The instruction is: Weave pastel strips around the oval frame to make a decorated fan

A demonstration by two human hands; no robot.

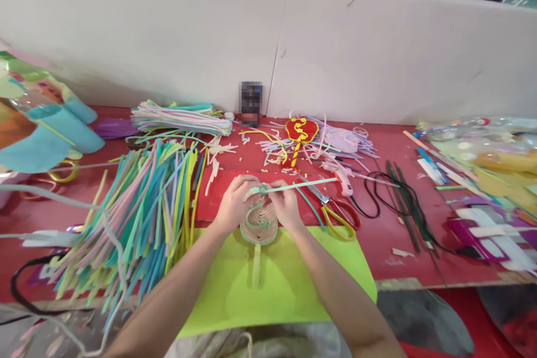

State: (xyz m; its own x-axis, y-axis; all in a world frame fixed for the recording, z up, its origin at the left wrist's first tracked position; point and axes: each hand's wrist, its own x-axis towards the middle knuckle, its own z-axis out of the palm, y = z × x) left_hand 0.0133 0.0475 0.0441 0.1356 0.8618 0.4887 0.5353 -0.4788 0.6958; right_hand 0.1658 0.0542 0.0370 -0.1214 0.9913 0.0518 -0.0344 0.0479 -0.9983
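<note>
My left hand [238,201] is closed, its fingertips pinching the curled end of a mint-green pipe cleaner [312,183]. Close beside it, my right hand [286,204] pinches the same pipe cleaner, whose straight length sticks out to the right. Just below my fingers is a fan-shaped pipe-cleaner piece [260,236], pale pinkish with a mint rim and a green swirl. Its pale green handle [256,268] points toward me over a lime-green sheet [222,296]. My hands partly cover the top of the piece.
Left lies a large pile of coloured pipe cleaners [142,207], with a bundle [180,118] behind. A red and yellow fan [301,131] lies at the back. Scissors [339,218], a pink glue gun [342,178] and a black cord [403,212] lie right. A white wall [188,39] stands behind.
</note>
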